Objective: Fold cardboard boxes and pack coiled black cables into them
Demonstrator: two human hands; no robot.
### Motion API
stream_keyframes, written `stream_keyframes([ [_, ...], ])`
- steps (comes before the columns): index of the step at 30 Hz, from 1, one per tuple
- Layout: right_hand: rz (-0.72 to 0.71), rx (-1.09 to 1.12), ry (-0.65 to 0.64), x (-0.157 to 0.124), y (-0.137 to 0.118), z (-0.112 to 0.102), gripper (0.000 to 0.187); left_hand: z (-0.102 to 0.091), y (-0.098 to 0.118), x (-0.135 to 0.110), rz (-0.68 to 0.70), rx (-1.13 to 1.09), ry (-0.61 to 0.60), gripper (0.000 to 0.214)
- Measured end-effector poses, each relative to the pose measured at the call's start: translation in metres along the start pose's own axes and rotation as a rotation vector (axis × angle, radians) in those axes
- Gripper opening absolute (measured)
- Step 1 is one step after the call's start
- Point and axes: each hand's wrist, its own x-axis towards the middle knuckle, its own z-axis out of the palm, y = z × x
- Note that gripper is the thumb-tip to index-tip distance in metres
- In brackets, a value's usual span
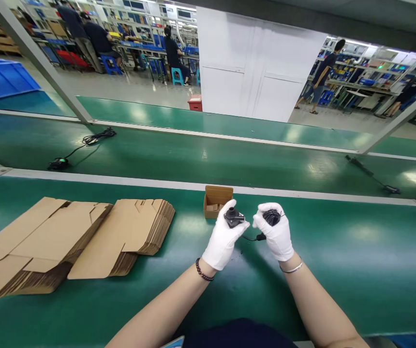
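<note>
My left hand (224, 238), in a white glove, is closed around a small black pump-like device (233, 218) with a round spout on top. In my right hand (276, 237), also gloved in white, is a bundled black cable (272, 217). A dark plug-like end (261, 237) hangs below the right fingers, and a short stretch of cord runs from it towards the device. Just behind my left hand stands a small open cardboard box (218, 201) with its lid raised and a cardboard insert inside.
Flat folded cartons (121, 232) lie stacked on the green bench (179, 299) at left. Beyond a white rail, a similar black device (59, 163) with its cable lies on a green belt (157, 150). More cable (371, 174) lies at right. Several people work in the background.
</note>
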Motion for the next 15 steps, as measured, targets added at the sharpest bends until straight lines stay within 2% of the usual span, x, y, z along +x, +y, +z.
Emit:
stream_keyframes([
  [4,-0.066,-0.160,0.002,0.001,0.005,0.001,0.038,-0.003,-0.001,-0.002,0.030,0.102,-0.020,0.068],
  [10,-0.241,-0.305,0.038,-0.004,0.022,0.009,0.072,0.007,-0.011,-0.006,0.123,0.213,0.092,0.068],
  [15,-0.390,-0.456,0.094,-0.004,0.024,0.018,0.071,0.014,-0.014,-0.010,0.165,0.328,0.220,0.064],
])
